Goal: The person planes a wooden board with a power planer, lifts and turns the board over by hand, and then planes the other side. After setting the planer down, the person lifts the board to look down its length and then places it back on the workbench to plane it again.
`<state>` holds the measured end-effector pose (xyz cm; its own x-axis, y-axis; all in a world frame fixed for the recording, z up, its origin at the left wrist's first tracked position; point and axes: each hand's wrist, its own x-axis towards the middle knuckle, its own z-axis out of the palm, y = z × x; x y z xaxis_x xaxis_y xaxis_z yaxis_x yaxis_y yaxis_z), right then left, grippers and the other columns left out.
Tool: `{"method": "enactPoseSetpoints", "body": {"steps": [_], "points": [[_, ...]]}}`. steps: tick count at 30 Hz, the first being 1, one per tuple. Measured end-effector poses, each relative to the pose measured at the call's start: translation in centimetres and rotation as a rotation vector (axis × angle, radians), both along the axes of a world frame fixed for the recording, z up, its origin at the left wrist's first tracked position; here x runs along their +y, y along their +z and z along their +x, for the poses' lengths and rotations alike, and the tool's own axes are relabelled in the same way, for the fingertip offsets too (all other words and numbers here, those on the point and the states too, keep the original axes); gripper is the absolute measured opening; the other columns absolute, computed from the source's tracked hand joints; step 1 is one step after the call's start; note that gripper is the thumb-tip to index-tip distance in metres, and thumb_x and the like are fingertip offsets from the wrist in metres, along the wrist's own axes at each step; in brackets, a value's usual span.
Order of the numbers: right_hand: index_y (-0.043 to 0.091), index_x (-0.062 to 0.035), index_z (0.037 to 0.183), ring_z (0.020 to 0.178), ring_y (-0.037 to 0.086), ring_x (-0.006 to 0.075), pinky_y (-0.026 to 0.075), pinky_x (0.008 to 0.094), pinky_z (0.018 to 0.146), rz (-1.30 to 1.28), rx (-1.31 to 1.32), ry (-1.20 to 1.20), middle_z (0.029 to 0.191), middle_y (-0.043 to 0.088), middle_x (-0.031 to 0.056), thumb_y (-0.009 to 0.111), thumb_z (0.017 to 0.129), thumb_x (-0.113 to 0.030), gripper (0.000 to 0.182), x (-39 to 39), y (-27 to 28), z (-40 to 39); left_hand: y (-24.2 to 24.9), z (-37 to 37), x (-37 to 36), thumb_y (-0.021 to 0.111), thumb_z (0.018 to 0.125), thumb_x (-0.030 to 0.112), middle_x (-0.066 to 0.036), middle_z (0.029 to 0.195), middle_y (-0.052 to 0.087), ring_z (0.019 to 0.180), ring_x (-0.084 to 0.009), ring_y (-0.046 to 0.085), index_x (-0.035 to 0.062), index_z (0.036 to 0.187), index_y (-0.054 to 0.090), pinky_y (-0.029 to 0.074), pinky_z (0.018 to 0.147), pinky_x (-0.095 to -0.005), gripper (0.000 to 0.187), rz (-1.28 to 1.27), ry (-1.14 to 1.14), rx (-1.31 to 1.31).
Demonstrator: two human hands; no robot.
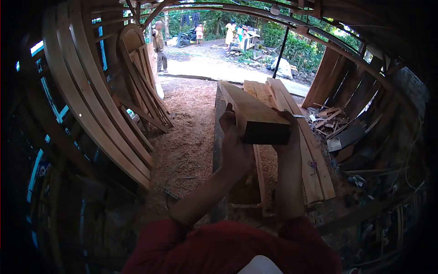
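Observation:
A thick wooden beam (pixel 255 107) is held up in front of me, its dark end face toward me and its far end pointing at the open doorway. My left hand (pixel 232 130) grips its left side near the close end, thumb raised along the edge. Around the right side of the same end, my right hand (pixel 289 130) is closed. Beneath the beam is a workbench (pixel 269 178) strewn with shavings, and long planks (pixel 308 160) lie along its right side. A small purple object (pixel 313 165) rests on these planks.
Tall boards (pixel 86 86) lean at the left, beside wooden frames (pixel 141 77). Shavings (pixel 187 118) cover the floor. Wood scraps (pixel 328 121) are piled at the right. Outside, a person (pixel 159 48) stands at the left of the opening; more people are farther off near a motorcycle (pixel 186 38).

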<state>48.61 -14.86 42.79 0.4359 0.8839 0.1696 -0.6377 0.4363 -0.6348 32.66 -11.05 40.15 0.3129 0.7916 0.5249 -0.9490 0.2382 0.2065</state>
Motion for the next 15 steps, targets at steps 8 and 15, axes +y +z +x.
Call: {"method": "enactPoseSetpoints", "body": {"steps": [8,15], "points": [[0.066,0.0046,0.116,0.104,0.07,0.0311,0.06,0.0406,0.094,0.013,-0.001,-0.04,0.116,0.069,0.0183,0.067,0.089,-0.018,0.036,0.0,0.8,0.2,1.7,0.4,-0.8,0.046,0.086,0.003,-0.007,0.142,0.046,0.139,-0.026,0.044,0.0106,0.128,0.049,0.038,0.12,-0.0461,0.043,0.001,0.033,0.007],[0.064,0.0062,0.12,0.104,0.069,0.0303,0.06,0.0398,0.094,-0.015,-0.024,0.042,0.115,0.069,0.0177,0.065,0.09,-0.02,0.04,0.4,-0.3,1.7,1.1,0.3,-0.9,0.046,0.087,0.004,-0.006,0.142,0.046,0.137,-0.0251,0.046,0.0119,0.131,0.049,0.038,0.119,-0.0451,0.045,-0.018,0.032,0.011]]}}
